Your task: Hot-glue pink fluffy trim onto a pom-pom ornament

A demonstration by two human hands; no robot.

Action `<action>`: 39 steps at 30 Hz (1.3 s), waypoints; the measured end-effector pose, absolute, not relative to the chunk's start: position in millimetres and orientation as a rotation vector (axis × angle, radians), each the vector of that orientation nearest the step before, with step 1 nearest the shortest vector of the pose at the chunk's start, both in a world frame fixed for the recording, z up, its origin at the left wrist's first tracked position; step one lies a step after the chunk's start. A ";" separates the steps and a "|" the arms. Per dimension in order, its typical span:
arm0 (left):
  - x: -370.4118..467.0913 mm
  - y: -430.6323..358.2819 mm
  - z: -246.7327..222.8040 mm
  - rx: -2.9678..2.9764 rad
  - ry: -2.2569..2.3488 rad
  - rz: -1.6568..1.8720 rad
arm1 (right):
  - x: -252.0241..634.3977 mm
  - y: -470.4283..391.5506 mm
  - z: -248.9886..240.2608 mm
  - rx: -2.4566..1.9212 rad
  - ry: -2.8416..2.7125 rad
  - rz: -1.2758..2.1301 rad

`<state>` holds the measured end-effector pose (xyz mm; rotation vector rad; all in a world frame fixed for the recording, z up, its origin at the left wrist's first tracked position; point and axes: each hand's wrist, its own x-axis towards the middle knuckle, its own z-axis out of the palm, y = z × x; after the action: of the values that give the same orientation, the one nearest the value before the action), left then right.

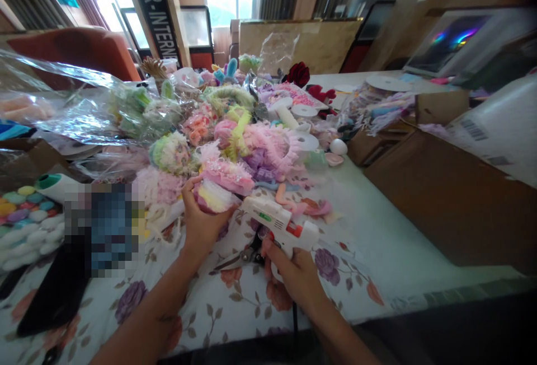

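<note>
My left hand (201, 228) is closed around a small rounded craft piece (213, 196) in pink, pale yellow and white; its exact kind is unclear. In my right hand (298, 276) is a white hot glue gun (271, 214), gripped by its handle, with its nozzle pointing left, close to the piece. Whether nozzle and piece touch I cannot tell. Under the glue gun lies a pair of pruning shears (237, 260), partly hidden by the gun and my right hand. Just beyond my left hand sits a frilly pink bundle (226, 172).
A heap of pastel ruffles and ribbons (268, 144) covers the table's middle. Clear plastic wrap (96, 102) spreads at left, near colourful pompoms (23, 208) and a dark flat object (52, 298). A cardboard box (444, 186) stands at right. The tablecloth (218, 312) is floral.
</note>
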<state>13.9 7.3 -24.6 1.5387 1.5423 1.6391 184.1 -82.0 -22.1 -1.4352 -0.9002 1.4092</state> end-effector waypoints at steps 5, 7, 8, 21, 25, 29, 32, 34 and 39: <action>13.5 7.9 -27.1 1.540 1.530 1.640 | 182.5 -81.5 -21.9 -1.421 -0.919 1.413; 13.0 8.5 -27.9 1.529 1.529 1.633 | 182.0 -82.0 -21.4 -1.435 -0.897 1.410; 12.6 8.9 -28.3 1.515 1.528 1.627 | 181.9 -82.3 -20.8 -1.438 -0.890 1.411; 11.8 8.9 -29.2 1.450 1.509 1.594 | 182.5 -81.2 -23.0 -1.465 -0.905 1.438; 11.5 9.9 -29.5 1.394 1.462 1.620 | 182.8 -79.0 -29.7 -1.430 -0.931 1.403; 10.9 10.7 -28.5 1.359 1.432 1.627 | 184.0 -78.7 -30.3 -1.440 -0.914 1.405; 11.0 10.9 -28.5 1.334 1.398 1.618 | 184.5 -79.4 -26.0 -1.428 -0.918 1.406; 11.2 11.3 -29.4 1.312 1.375 1.611 | 184.3 -80.9 -20.6 -1.416 -0.905 1.416; 11.8 12.0 -30.8 1.268 1.336 1.597 | 183.1 -85.2 -9.0 -1.411 -0.864 1.438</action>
<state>11.8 12.0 -30.8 1.2682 1.3362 1.5971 183.1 -85.2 -9.0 -1.4108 -0.8638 1.4377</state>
